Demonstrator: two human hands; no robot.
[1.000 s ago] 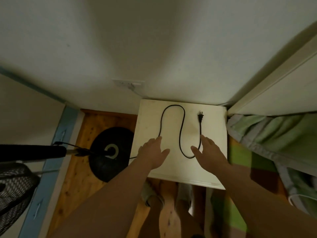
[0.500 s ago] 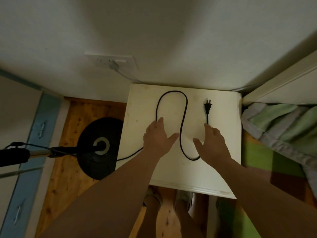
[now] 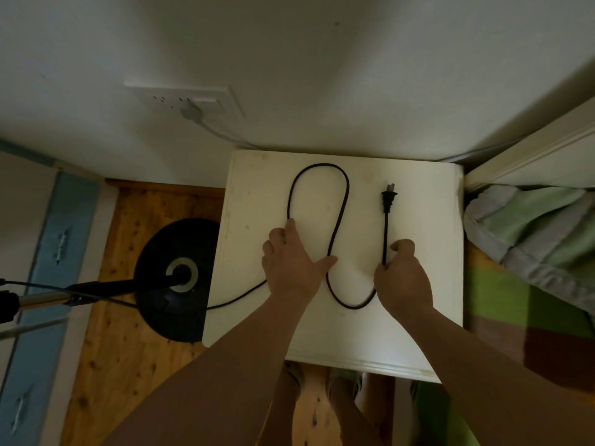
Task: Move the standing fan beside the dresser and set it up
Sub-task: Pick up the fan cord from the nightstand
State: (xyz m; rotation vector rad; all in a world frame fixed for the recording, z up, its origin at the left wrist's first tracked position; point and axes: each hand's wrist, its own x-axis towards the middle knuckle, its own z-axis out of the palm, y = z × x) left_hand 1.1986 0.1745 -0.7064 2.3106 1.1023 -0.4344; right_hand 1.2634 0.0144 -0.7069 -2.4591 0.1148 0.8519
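Note:
The fan's round black base (image 3: 170, 281) stands on the wooden floor, just left of the white dresser top (image 3: 425, 284). Its pole (image 3: 96, 289) leans out of frame at the left. The black power cord (image 3: 341, 220) snakes in loops over the dresser top and ends in a plug (image 3: 389, 197) lying at the back right. My left hand (image 3: 291, 262) lies flat on the cord's left loop, fingers spread. My right hand (image 3: 401, 278) pinches the cord a short way below the plug.
A white wall socket (image 3: 190, 98) with a grey plug and cable in it sits on the wall above the dresser's left corner. A blue-trimmed cabinet (image 3: 48, 252) is at the left. Green bedding (image 3: 531, 233) lies at the right. My feet show below the dresser.
My right hand has closed on the cord below the plug; before, it lay flat on the dresser top. My view has tilted up, bringing the wall socket lower into the picture.

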